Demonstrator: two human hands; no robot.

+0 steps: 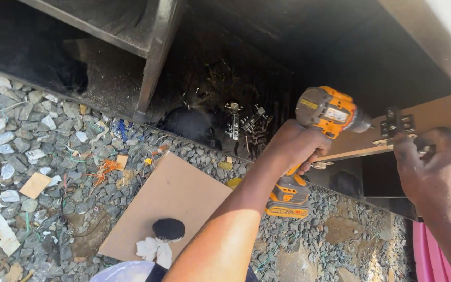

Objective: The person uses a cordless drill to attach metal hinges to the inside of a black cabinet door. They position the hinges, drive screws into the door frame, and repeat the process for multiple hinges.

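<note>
The left hand (294, 143) gripped an orange cordless drill (319, 117), its nose aimed at a metal hinge (395, 125) on the brown panel (444, 117). The right hand (431, 164) was closed on that panel's edge beside the hinge, above gravel (32, 130).

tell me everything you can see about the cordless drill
The cordless drill is orange and grey, seemingly plastic-bodied, with a dark nose pointing right toward a dark metal hinge on the edge of a brown board. Its handle runs down to an orange and black battery pack at the base. The left hand wraps the handle, holding it level above the gravel. The right hand steadies the board near the hinge, not touching the drill. The bit's tip is too small to make out.
</note>
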